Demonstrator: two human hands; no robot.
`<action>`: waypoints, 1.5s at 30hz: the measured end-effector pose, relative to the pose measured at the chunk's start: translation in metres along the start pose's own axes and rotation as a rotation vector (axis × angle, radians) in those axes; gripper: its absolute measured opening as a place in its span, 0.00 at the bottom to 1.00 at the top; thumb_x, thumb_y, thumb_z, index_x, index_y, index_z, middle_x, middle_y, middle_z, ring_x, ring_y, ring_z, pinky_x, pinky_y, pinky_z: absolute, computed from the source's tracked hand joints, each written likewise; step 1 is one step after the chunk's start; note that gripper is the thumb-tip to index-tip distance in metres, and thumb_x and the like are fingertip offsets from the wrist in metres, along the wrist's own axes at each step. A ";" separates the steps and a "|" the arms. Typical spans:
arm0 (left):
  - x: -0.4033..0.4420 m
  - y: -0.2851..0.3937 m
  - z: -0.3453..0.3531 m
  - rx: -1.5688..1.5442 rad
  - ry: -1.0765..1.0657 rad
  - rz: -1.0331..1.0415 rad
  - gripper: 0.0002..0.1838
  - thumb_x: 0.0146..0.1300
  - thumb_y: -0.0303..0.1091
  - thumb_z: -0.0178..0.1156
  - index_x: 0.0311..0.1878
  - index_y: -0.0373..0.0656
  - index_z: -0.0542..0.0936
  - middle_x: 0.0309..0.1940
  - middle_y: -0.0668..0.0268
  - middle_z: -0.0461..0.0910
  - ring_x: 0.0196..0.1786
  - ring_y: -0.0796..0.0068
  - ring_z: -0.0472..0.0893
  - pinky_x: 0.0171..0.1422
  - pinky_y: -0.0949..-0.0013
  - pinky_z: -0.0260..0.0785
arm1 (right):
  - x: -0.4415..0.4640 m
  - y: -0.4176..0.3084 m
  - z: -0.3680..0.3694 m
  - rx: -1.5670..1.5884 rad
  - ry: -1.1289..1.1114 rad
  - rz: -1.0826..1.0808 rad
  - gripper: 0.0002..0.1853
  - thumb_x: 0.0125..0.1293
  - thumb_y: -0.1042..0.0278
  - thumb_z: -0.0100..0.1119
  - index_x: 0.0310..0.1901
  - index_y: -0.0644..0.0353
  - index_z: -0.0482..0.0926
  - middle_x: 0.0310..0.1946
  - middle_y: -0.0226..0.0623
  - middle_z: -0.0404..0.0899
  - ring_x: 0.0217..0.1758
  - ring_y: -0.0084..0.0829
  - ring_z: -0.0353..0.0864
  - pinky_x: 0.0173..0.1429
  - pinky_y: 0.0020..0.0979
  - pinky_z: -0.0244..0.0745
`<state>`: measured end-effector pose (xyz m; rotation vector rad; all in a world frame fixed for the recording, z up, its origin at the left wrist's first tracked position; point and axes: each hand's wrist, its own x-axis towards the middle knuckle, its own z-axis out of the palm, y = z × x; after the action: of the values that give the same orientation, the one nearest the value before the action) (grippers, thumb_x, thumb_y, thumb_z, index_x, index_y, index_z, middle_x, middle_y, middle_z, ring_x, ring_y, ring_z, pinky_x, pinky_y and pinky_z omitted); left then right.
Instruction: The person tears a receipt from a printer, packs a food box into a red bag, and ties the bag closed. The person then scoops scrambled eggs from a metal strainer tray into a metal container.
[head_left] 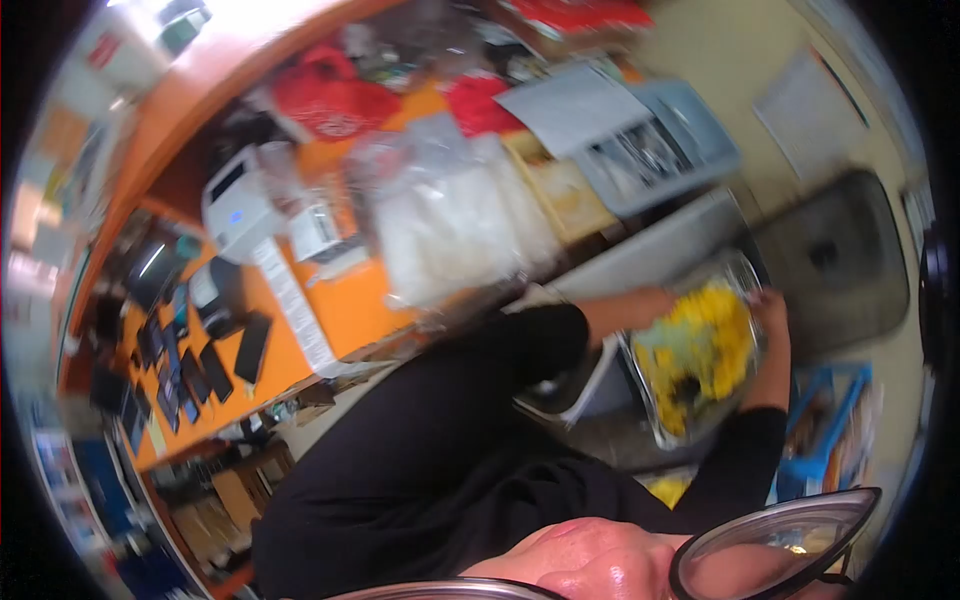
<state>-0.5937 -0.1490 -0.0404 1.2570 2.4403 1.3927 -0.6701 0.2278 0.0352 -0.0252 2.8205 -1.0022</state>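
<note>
A shallow, shiny-edged tray lies tilted between my two hands, filled with a lumpy yellow mass that has a pale greenish patch and a dark spot. My left hand reaches in from the left and is closed at the tray's upper left edge; its fingertips are blurred against the yellow contents. On the opposite side, my right hand grips the upper right rim, fingers bent round it. The kind of yellow stuff cannot be made out.
To the left, an orange counter bears clear plastic bags, a white label printer and several dark phone-like devices. Beyond my hands stand a blue-grey bin and a yellow tray. A blue basket is at the right.
</note>
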 end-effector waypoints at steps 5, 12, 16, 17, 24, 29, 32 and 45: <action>-0.020 0.053 -0.052 0.019 -0.006 -0.100 0.15 0.49 0.25 0.61 0.43 0.45 0.77 0.40 0.55 0.79 0.48 0.52 0.78 0.53 0.54 0.69 | -0.101 -0.141 -0.011 -0.207 0.219 -0.244 0.17 0.55 0.73 0.61 0.49 0.63 0.78 0.42 0.42 0.83 0.46 0.39 0.82 0.52 0.36 0.75; -0.088 0.176 -0.102 0.025 0.145 0.043 0.10 0.56 0.27 0.58 0.43 0.46 0.77 0.43 0.60 0.77 0.47 0.57 0.77 0.51 0.58 0.71 | -0.199 -0.159 0.077 -0.878 -0.243 0.335 0.18 0.64 0.57 0.53 0.41 0.65 0.82 0.39 0.51 0.82 0.46 0.50 0.81 0.51 0.42 0.75; -0.134 0.306 -0.159 -0.103 0.077 0.740 0.07 0.54 0.34 0.57 0.36 0.45 0.77 0.33 0.62 0.75 0.39 0.59 0.77 0.41 0.60 0.72 | -0.245 -0.206 0.099 -0.806 -0.196 0.413 0.28 0.61 0.42 0.55 0.43 0.66 0.82 0.42 0.53 0.82 0.49 0.48 0.81 0.53 0.43 0.75; -0.147 0.334 -0.168 -0.213 0.148 0.774 0.07 0.52 0.36 0.56 0.26 0.44 0.72 0.25 0.65 0.74 0.34 0.60 0.78 0.35 0.59 0.72 | -0.212 -0.152 0.102 -0.769 -0.433 0.580 0.29 0.60 0.42 0.58 0.44 0.65 0.82 0.45 0.53 0.81 0.52 0.48 0.80 0.54 0.43 0.74; -0.197 0.365 -0.203 -0.170 0.172 0.826 0.10 0.48 0.37 0.57 0.18 0.46 0.68 0.20 0.72 0.67 0.24 0.73 0.71 0.24 0.69 0.62 | -0.194 -0.146 0.110 -0.809 0.007 0.359 0.17 0.63 0.58 0.56 0.42 0.65 0.81 0.43 0.53 0.81 0.49 0.50 0.81 0.52 0.46 0.75; -0.202 0.334 -0.221 -0.034 0.099 0.712 0.10 0.50 0.32 0.66 0.23 0.46 0.72 0.22 0.70 0.69 0.24 0.70 0.72 0.25 0.70 0.63 | -0.165 -0.148 0.130 -0.807 0.307 0.352 0.12 0.65 0.69 0.47 0.43 0.65 0.79 0.40 0.52 0.82 0.43 0.48 0.83 0.46 0.45 0.79; -0.175 0.295 -0.205 0.036 0.073 0.427 0.12 0.50 0.36 0.68 0.30 0.44 0.74 0.25 0.65 0.73 0.31 0.61 0.75 0.33 0.63 0.69 | -0.151 -0.148 0.127 -0.836 0.371 0.361 0.13 0.66 0.70 0.45 0.42 0.66 0.78 0.38 0.51 0.83 0.39 0.46 0.85 0.43 0.43 0.80; -0.060 0.126 -0.080 0.761 -0.551 -0.141 0.21 0.60 0.45 0.60 0.58 0.55 0.77 0.65 0.54 0.66 0.67 0.55 0.67 0.74 0.42 0.44 | -0.055 -0.098 0.105 -0.808 0.312 0.370 0.13 0.64 0.68 0.47 0.42 0.56 0.83 0.40 0.42 0.83 0.44 0.41 0.84 0.46 0.41 0.80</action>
<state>-0.5101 -0.2125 0.0811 1.2887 2.6004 0.0036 -0.6042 0.0889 0.0237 0.5761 3.1163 0.2551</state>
